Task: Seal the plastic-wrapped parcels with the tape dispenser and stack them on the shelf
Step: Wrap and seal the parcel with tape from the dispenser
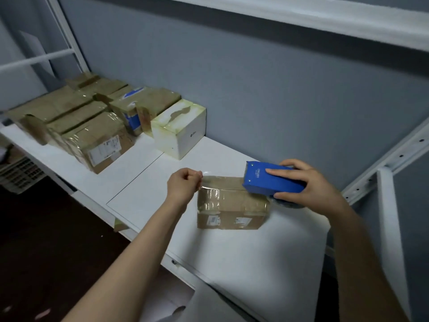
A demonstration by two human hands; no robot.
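Note:
A small brown cardboard parcel [232, 205] wrapped in clear plastic lies on the white shelf board [255, 247]. My right hand [308, 184] grips a blue tape dispenser [271, 180] that rests on the parcel's right top edge. A strip of clear tape [220, 180] runs from the dispenser leftward across the parcel's top. My left hand [183, 184] pinches the free end of that tape at the parcel's upper left corner.
Several wrapped brown parcels [92, 135] and a white box [180, 129] stand in a row at the shelf's far left. A grey wall rises behind. White shelf uprights [394, 228] stand at the right, with an upper shelf overhead. The floor below left is dark.

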